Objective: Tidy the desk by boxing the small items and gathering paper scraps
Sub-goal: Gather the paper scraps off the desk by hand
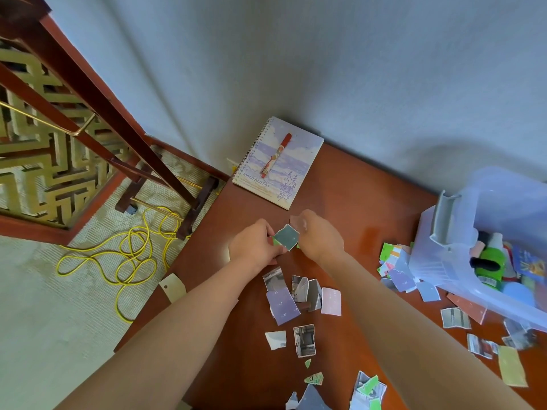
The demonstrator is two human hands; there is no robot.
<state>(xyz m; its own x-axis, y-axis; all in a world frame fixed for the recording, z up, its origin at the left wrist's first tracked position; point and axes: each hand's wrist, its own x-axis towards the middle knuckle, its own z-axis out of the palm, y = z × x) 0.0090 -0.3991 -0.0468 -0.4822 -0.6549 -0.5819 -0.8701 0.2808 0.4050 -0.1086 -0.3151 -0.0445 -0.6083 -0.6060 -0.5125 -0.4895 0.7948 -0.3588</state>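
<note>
Bare desk (364, 184) lies open between the notebook (278, 164) at the far edge and the box (432, 261) on the right. Torn scraps (299, 297) litter the near and right surface, crowding against the box; the wall (355, 69) closes the far side.

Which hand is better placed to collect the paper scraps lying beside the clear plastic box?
Probably the right hand. The scraps beside the clear box lie on its side of the desk, while the left hand grips the grey-green scrap and would have to cross the right arm.
</note>
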